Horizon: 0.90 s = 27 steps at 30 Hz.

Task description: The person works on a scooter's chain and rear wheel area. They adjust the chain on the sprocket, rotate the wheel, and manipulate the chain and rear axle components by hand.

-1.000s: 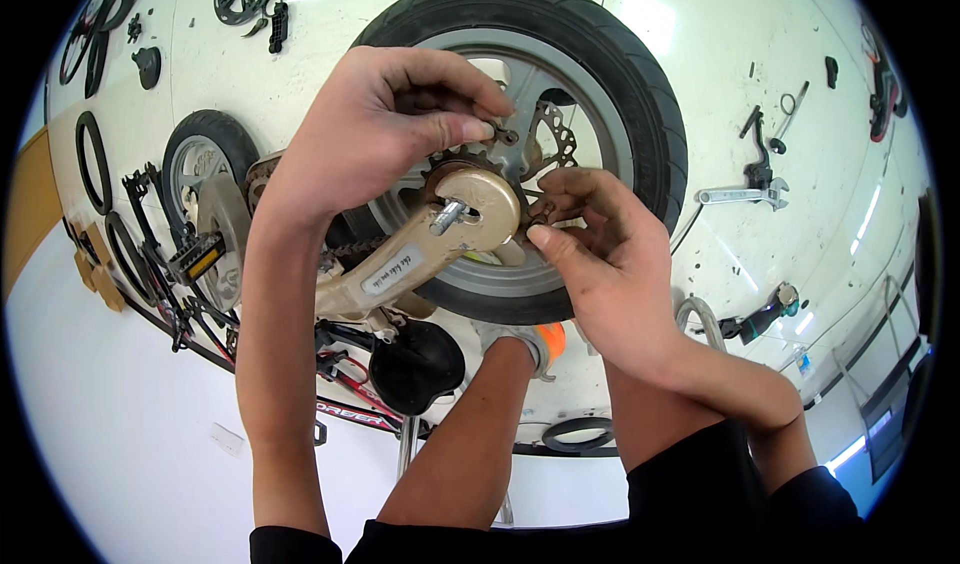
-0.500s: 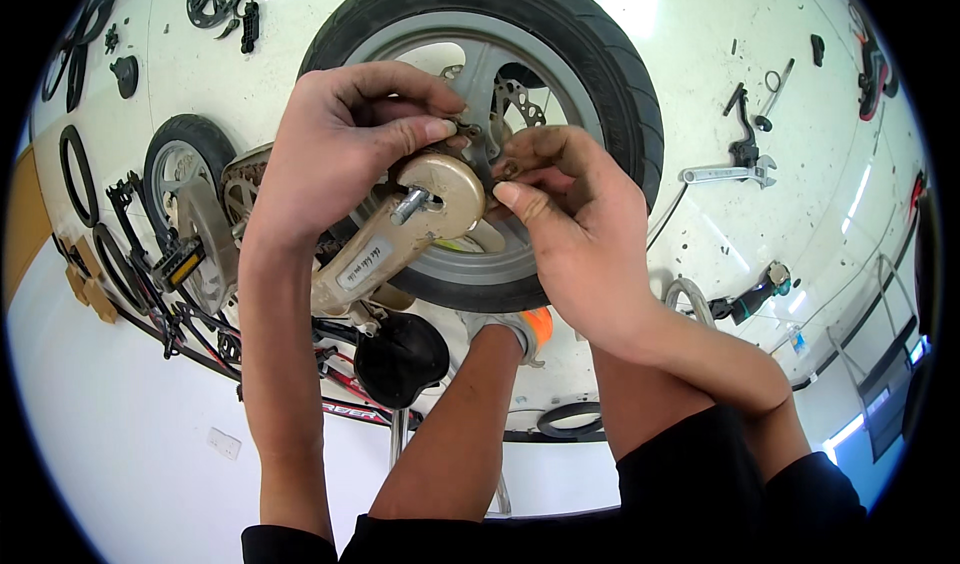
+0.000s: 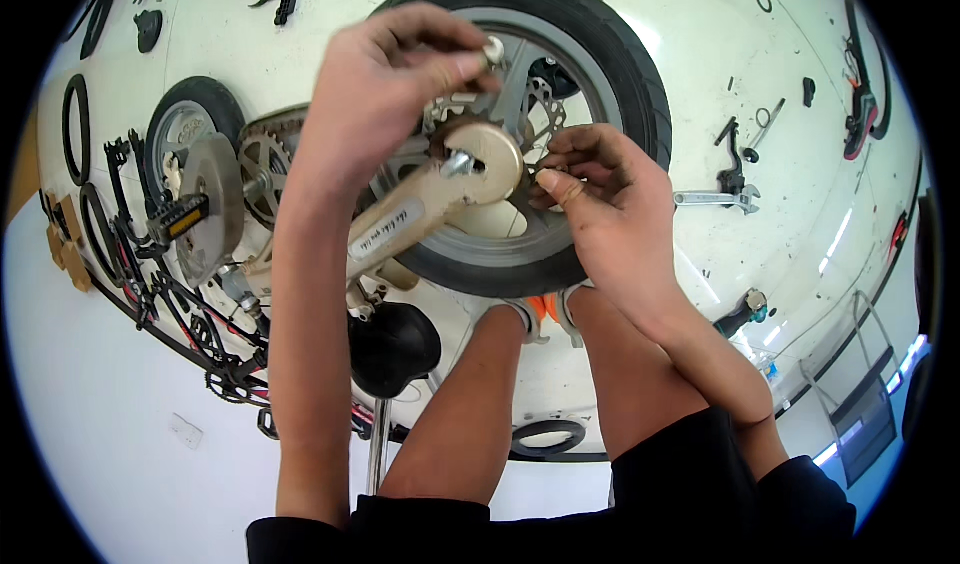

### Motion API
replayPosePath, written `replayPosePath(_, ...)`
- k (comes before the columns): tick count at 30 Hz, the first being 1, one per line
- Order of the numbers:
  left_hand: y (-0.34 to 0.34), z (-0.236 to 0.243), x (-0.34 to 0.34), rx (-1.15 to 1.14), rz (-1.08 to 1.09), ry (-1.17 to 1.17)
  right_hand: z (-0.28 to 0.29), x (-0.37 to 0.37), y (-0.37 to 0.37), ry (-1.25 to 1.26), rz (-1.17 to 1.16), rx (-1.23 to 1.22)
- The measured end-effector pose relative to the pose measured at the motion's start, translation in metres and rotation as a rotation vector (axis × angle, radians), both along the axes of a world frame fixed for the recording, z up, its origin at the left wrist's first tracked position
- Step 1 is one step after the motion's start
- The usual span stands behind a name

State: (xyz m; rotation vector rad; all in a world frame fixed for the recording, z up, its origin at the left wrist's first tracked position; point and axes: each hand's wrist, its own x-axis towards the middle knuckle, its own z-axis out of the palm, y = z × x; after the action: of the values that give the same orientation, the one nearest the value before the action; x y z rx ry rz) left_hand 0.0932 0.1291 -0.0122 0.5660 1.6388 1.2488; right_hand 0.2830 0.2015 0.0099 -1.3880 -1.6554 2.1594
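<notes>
My left hand (image 3: 390, 89) is raised over the upper left of a wheel (image 3: 652, 114) with a black tyre and grey spokes. Thumb and fingers pinch together at a small pale round piece (image 3: 494, 51), blurred by motion. Lower, my right hand (image 3: 615, 214) is closed in a pinch beside the wheel's hub; a small dark bit shows at its fingertips, too hidden to name. Between the hands lies the rounded end of a beige frame arm (image 3: 490, 164) with a silver bolt (image 3: 460, 164). Behind that end, a toothed sprocket (image 3: 440, 134) partly shows.
At left are a chainring (image 3: 265, 179), a pedal (image 3: 185, 216) and a smaller wheel (image 3: 195, 114). A black saddle (image 3: 395, 349) is below the frame. On the floor to the right lie an adjustable wrench (image 3: 720, 200), a brake lever (image 3: 733, 169) and a power tool (image 3: 742, 312).
My left hand has moved up and away from the right hand, exposing the sprocket. My right hand stays in a pinch near the hub. The whole view has shifted somewhat.
</notes>
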Motion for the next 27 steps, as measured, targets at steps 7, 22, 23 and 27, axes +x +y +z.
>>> replayPosePath(7, -0.004, 0.013, -0.002, 0.176, 0.152, 0.088, -0.005, 0.034, -0.018, 0.057, 0.303, 0.365)
replayPosePath(22, 0.003, 0.02, 0.008, 0.193, 0.102, 0.152, -0.004, 0.042, -0.019, 0.26, 0.668, 0.714)
replayPosePath(23, 0.006, 0.02, 0.009, 0.176, 0.094, 0.162, -0.003, 0.04, -0.017, 0.279, 0.668, 0.74)
replayPosePath(27, 0.018, 0.021, 0.022, 0.148, 0.059, 0.093, -0.004, 0.042, -0.014, 0.318, 0.659, 0.761)
